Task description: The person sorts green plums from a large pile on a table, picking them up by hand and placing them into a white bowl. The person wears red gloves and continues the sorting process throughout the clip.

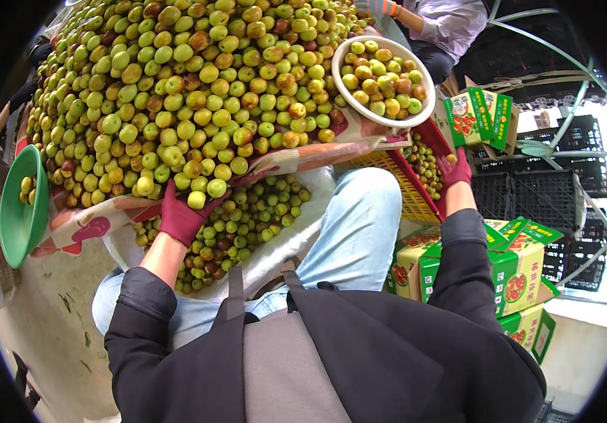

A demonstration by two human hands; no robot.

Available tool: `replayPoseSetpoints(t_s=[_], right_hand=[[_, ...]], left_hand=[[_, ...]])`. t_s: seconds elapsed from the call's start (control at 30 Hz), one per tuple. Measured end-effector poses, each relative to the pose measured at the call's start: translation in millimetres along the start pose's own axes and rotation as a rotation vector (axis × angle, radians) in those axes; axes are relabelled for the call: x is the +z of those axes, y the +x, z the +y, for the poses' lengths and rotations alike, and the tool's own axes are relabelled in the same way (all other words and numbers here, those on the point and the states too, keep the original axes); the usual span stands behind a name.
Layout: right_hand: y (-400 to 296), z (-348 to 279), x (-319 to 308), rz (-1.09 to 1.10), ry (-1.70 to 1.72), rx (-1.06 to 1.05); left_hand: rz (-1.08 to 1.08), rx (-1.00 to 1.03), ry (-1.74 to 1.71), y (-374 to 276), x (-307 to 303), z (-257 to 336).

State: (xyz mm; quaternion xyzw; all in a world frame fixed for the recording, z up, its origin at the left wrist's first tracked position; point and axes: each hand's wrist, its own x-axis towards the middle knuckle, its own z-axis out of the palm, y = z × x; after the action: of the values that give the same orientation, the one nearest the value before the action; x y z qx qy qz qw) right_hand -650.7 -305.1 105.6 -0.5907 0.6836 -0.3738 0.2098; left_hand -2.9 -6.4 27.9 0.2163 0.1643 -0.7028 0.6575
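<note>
My left hand (184, 214), in a maroon knit glove, is cupped at the near edge of a large heap of green and reddish-brown jujubes (176, 100). A pale green jujube (196, 200) sits between its thumb and fingers. My right hand (455, 172), gloved alike, reaches over the red rim of a plastic crate (397, 182) at the right. A small brownish jujube (451, 158) shows between its thumb and fingers. Smaller jujubes (425, 164) partly fill that crate. Below my left hand, more jujubes (240, 227) lie in a white plastic sack (311, 211) by my legs.
A white bowl (339, 63) of jujubes rests at the heap's right edge. A tilted green basin (20, 222) stands at left. Printed cartons (515, 280) and black crates (541, 198) stack at right. A person's gloved hand (380, 6) is beyond the heap.
</note>
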Motion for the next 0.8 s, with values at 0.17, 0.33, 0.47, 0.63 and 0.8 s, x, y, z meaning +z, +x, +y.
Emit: replayPoseSetpoints(t_s=[0.17,0.33,0.47,0.63,0.8], right_hand=[[-101,-197,156,-0.332,0.246,-0.267],[-138,-227,283,-0.432,-0.223,-0.53],[-144,-245,313,-0.476,-0.475,-0.466],[-123,-201,303,-0.307,0.135,-0.272],[-111,-186,173,-0.048,0.5,0.016]], left_hand=[[-0.009,-0.017,-0.014,5,-5,1],[-0.205,0.084,0.297,10,-12,-3],[-0.181,0.177,0.531,10,-6,-5],[-0.134,-0.013,0.062,10,-6,-3],[-0.052,0.034,0.056,4,-5,-2]])
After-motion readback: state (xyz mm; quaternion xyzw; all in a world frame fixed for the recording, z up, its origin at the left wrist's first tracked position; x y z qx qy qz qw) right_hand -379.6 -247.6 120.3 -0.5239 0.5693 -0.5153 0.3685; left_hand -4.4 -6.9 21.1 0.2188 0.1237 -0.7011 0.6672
